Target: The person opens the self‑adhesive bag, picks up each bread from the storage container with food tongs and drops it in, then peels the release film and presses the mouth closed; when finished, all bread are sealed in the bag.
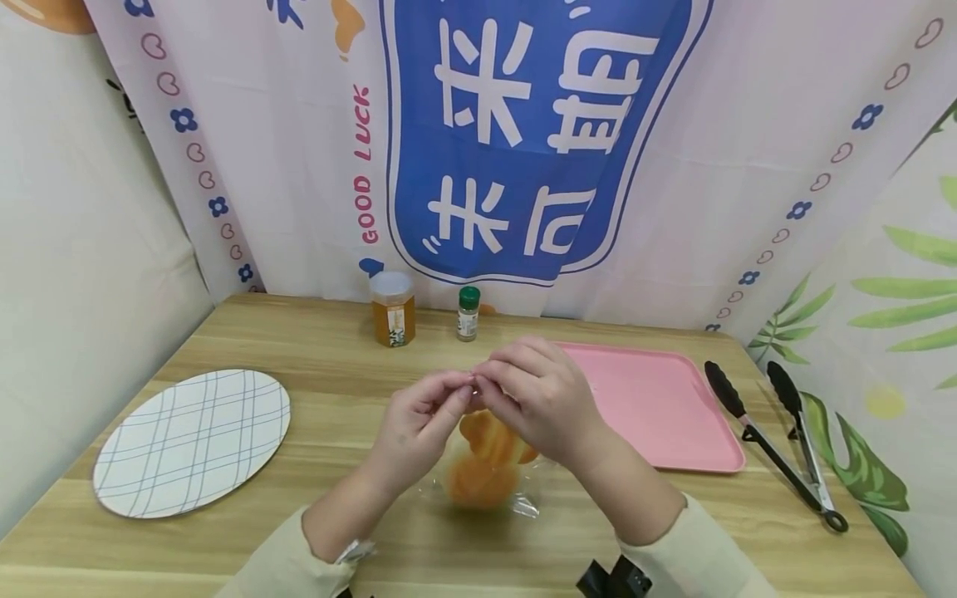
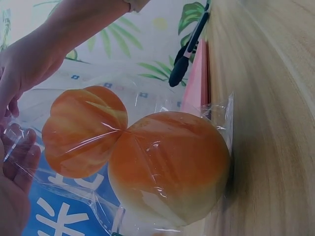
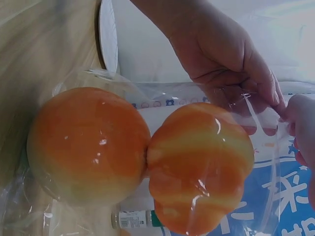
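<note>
A clear plastic bag (image 1: 527, 505) stands on the wooden table, holding two bread buns. The lower one is a smooth round bun (image 2: 170, 167), golden on top and paler beneath. Resting against it, nearer the bag's mouth, is a lobed, striped bun (image 3: 199, 162). My left hand (image 1: 409, 425) pinches the bag's top edge between thumb and fingers. Right beside it, my right hand (image 1: 549, 404) pinches the same edge, the fingertips of both hands meeting. In the head view the hands partly cover the bag's upper part.
Behind stand a honey-coloured jar (image 1: 393, 311) and a green-capped shaker bottle (image 1: 468, 316). A pink tray (image 1: 650, 407) lies to the right, with black-tipped tongs (image 1: 777, 453) beyond it. On the left is an oval checked board (image 1: 194, 444). A printed curtain (image 1: 299, 166) hangs behind the table.
</note>
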{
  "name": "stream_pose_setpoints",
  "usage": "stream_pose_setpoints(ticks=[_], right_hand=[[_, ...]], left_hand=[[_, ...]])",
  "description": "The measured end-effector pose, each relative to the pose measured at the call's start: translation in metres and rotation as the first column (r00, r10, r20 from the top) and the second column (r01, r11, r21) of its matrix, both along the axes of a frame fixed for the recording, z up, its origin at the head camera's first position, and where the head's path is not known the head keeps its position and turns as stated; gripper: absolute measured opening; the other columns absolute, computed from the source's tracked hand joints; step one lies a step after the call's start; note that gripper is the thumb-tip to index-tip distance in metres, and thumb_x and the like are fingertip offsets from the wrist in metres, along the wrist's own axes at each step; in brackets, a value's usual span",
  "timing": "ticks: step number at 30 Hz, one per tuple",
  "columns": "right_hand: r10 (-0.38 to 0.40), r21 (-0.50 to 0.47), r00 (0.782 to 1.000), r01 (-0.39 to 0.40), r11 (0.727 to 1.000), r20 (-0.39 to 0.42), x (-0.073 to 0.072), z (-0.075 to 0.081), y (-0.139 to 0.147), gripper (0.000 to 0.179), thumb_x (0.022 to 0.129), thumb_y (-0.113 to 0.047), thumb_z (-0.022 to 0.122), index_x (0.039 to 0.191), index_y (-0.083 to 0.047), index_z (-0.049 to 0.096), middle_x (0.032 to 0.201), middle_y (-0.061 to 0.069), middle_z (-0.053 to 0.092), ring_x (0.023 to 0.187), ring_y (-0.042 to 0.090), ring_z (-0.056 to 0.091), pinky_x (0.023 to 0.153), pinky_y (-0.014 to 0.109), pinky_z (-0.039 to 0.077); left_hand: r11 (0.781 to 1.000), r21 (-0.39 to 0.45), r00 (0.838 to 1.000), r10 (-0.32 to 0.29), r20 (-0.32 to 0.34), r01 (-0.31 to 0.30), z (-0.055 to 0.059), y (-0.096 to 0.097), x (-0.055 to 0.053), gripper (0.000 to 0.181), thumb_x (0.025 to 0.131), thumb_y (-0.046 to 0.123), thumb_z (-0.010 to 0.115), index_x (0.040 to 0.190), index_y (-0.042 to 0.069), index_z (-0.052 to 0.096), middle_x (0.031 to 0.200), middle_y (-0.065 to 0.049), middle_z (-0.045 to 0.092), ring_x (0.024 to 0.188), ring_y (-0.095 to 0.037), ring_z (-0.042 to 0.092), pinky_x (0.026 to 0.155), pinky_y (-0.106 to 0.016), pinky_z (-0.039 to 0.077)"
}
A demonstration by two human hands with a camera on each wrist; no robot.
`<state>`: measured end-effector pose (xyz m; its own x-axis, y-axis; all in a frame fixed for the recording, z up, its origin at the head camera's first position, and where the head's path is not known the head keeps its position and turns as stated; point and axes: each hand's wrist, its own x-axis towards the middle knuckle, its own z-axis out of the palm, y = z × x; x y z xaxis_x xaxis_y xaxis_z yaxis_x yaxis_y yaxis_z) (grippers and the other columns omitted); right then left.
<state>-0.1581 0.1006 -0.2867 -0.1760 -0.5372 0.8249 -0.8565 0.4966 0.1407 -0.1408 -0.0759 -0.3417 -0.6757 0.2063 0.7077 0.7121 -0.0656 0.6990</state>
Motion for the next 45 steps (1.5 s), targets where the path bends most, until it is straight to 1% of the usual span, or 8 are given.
stream_pose_setpoints(ticks=[4, 8, 13, 17, 30, 39, 41, 45], right_hand=[[0.009, -0.095, 0.994, 0.002, 0.995, 0.11, 0.001, -0.001, -0.005, 0.002, 0.08, -0.007, 0.072, 0.081, -0.007, 0.074, 0.078, 0.003, 0.07, 0.08, 0.02, 0.063, 0.073, 0.029, 0.055], [0.029, -0.212, 0.966, 0.027, 0.977, 0.256, 0.004, -0.004, -0.009, 0.004, 0.079, -0.005, 0.07, 0.078, -0.006, 0.073, 0.078, 0.004, 0.07, 0.08, 0.02, 0.062, 0.072, 0.03, 0.055], [0.113, -0.36, 0.87, 0.078, 0.929, 0.48, 0.008, -0.007, -0.014, 0.004, 0.079, -0.002, 0.068, 0.079, -0.003, 0.072, 0.08, 0.007, 0.07, 0.082, 0.019, 0.062, 0.072, 0.03, 0.053], [0.197, -0.454, 0.789, 0.114, 0.884, 0.582, 0.01, -0.011, -0.019, 0.005, 0.082, -0.001, 0.067, 0.079, -0.001, 0.071, 0.081, 0.009, 0.067, 0.081, 0.014, 0.056, 0.072, 0.026, 0.049], [0.33, -0.593, 0.629, 0.266, 0.76, 0.704, 0.014, -0.016, -0.03, 0.008, 0.085, 0.001, 0.064, 0.079, 0.004, 0.067, 0.085, 0.014, 0.065, 0.08, 0.009, 0.05, 0.07, 0.02, 0.041], [0.458, -0.665, 0.505, 0.383, 0.641, 0.732, 0.012, -0.015, -0.028, 0.013, 0.09, -0.001, 0.063, 0.093, 0.012, 0.065, 0.077, -0.011, 0.062, 0.076, 0.006, 0.056, 0.069, 0.016, 0.048], [0.464, -0.662, 0.489, 0.397, 0.636, 0.739, 0.011, -0.013, -0.025, 0.015, 0.09, -0.002, 0.064, 0.095, 0.012, 0.064, 0.076, -0.013, 0.062, 0.076, 0.006, 0.056, 0.068, 0.015, 0.048], [0.409, -0.612, 0.484, 0.403, 0.681, 0.774, 0.011, -0.01, -0.017, 0.011, 0.088, -0.003, 0.067, 0.092, 0.008, 0.067, 0.079, -0.011, 0.062, 0.075, 0.008, 0.052, 0.062, 0.015, 0.043]], left_hand=[[0.999, -0.025, 0.999, 0.037, 0.005, -0.037, 0.001, 0.0, 0.0, 0.014, 0.095, -0.011, 0.051, 0.103, -0.013, 0.062, 0.097, -0.028, 0.069, 0.092, 0.006, 0.066, 0.075, -0.029, 0.062], [0.999, -0.031, 0.999, 0.04, 0.006, -0.04, 0.001, 0.0, 0.001, 0.015, 0.095, -0.011, 0.051, 0.104, -0.012, 0.063, 0.098, -0.028, 0.069, 0.092, 0.005, 0.066, 0.075, -0.03, 0.062], [0.998, -0.041, 0.998, 0.051, 0.047, -0.049, 0.003, 0.0, 0.002, 0.015, 0.095, -0.009, 0.051, 0.105, -0.011, 0.063, 0.098, -0.026, 0.069, 0.09, -0.001, 0.068, 0.076, -0.03, 0.062], [0.999, -0.024, 0.994, 0.046, 0.102, -0.044, 0.003, 0.0, 0.002, 0.015, 0.096, -0.008, 0.051, 0.105, -0.012, 0.062, 0.099, -0.027, 0.068, 0.088, -0.005, 0.069, 0.077, -0.027, 0.062], [0.998, 0.056, 0.981, -0.044, 0.19, 0.034, 0.002, 0.002, 0.002, 0.017, 0.099, -0.004, 0.049, 0.107, -0.015, 0.059, 0.107, -0.033, 0.064, 0.094, -0.003, 0.069, 0.082, -0.036, 0.062], [0.997, 0.07, 0.983, -0.047, 0.18, 0.035, 0.0, 0.002, 0.002, 0.018, 0.099, -0.004, 0.048, 0.109, -0.016, 0.058, 0.109, -0.035, 0.065, 0.097, -0.002, 0.07, 0.082, -0.03, 0.061], [0.997, 0.076, 0.982, -0.036, 0.184, 0.022, -0.001, 0.002, 0.002, 0.019, 0.1, -0.003, 0.047, 0.11, -0.016, 0.057, 0.108, -0.035, 0.065, 0.094, 0.0, 0.07, 0.082, -0.029, 0.061], [0.997, 0.069, 0.979, 0.002, 0.203, -0.017, -0.002, 0.0, 0.001, 0.021, 0.101, 0.0, 0.046, 0.111, -0.015, 0.058, 0.107, -0.034, 0.066, 0.09, -0.001, 0.07, 0.082, -0.026, 0.061]])
